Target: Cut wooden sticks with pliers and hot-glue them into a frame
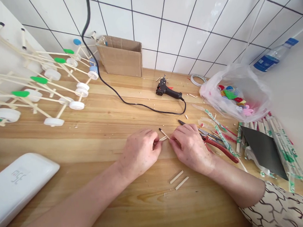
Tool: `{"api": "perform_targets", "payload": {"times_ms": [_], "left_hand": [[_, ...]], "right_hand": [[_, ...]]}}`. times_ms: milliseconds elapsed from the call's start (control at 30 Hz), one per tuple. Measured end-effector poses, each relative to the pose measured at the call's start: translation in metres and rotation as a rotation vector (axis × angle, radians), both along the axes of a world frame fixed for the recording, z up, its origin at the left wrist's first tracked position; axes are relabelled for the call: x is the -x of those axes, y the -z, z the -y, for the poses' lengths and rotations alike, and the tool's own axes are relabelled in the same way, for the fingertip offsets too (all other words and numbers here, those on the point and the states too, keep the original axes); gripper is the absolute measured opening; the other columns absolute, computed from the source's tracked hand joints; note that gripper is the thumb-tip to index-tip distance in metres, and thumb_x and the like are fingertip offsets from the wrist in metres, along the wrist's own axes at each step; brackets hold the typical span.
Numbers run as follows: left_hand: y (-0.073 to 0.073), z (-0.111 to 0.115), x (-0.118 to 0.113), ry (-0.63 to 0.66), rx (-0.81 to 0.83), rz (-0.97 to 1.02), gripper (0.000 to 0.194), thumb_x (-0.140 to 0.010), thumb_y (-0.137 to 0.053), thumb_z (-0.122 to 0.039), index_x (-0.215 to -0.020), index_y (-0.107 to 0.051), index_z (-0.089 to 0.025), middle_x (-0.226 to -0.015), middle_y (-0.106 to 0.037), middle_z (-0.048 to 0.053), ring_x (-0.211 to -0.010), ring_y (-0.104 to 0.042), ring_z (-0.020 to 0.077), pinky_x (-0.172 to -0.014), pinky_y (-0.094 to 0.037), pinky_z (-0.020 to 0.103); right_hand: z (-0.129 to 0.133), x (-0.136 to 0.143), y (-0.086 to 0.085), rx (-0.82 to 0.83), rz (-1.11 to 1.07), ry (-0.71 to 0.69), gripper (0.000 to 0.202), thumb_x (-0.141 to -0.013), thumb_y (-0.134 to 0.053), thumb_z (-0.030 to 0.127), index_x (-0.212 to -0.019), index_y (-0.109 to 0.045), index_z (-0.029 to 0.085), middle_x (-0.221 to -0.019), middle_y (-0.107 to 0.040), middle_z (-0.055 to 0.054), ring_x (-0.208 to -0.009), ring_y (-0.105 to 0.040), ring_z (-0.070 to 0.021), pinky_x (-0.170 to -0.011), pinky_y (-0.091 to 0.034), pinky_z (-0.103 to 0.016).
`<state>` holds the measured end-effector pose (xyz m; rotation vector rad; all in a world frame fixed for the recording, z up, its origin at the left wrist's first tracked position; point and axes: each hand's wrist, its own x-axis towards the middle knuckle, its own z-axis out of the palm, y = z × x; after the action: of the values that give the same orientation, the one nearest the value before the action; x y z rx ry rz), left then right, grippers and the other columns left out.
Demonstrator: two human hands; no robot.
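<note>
My left hand is closed in a pinch on a short pale wooden stick; its fingertips hide part of it. Opposite, my right hand pinches the lower end of a thin wooden stick with a black tip, which slants up to the left. The two sticks cross or meet between my fingertips; whether they touch I cannot tell. Two cut stick pieces lie side by side on the table just below my hands. Red-handled pliers rest partly behind my right hand.
A black glue gun lies ahead, its cable running left. Wheeled stick models stand at left near a cardboard box. A white device sits front left. At right are a plastic bag of coloured pieces and wrapped chopsticks.
</note>
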<state>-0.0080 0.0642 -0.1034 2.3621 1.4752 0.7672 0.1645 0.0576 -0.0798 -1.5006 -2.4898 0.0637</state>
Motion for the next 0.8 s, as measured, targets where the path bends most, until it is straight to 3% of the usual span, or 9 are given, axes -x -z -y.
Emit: {"api": "perform_targets", "payload": {"times_ms": [800], "left_hand": [[0.0017, 0.0004, -0.0009, -0.007, 0.037, 0.011, 0.011, -0.075, -0.056, -0.016, -0.064, -0.052, -0.019, -0.067, -0.062, 0.000, -0.064, -0.057, 0.0153, -0.058, -0.040, 0.027]], "right_hand": [[-0.0005, -0.0014, -0.0005, 0.023, -0.045, -0.004, 0.016, -0.083, -0.053, 0.014, -0.070, -0.062, 0.015, -0.074, -0.062, -0.006, -0.077, -0.053, -0.0201, -0.075, -0.034, -0.034]]}}
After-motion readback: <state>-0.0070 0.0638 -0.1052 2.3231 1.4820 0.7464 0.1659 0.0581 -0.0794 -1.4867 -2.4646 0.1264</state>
